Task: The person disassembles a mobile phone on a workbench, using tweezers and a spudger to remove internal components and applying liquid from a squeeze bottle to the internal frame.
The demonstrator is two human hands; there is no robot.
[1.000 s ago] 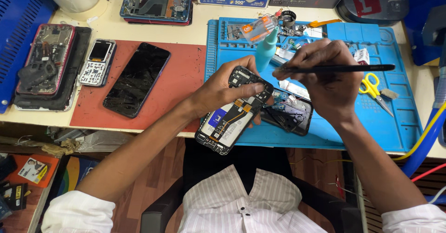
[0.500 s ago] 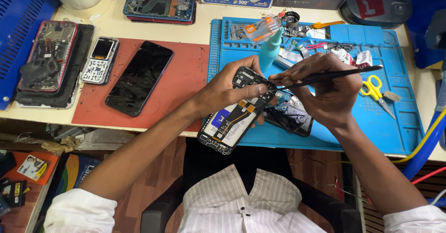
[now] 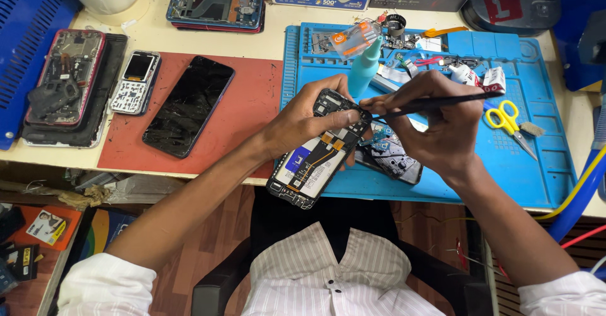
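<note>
My left hand (image 3: pixel 300 123) grip clamped on upper end of opened phone (image 3: pixel 319 149), back off, insides up. Phone long axis runs diagonal: top end toward counter's far right, bottom end overhanging near edge toward me. My right hand (image 3: pixel 435 127) grip pinched on thin black tool (image 3: pixel 442 101); tool lies near level, tip pointing left onto phone's top end. Second opened phone (image 3: pixel 391 158) just beside, on blue mat (image 3: pixel 543 164) at near edge. Yellow scissors (image 3: pixel 505 119) right on mat. Black phone (image 3: pixel 188 106) on red mat (image 3: pixel 252 101), well left.
</note>
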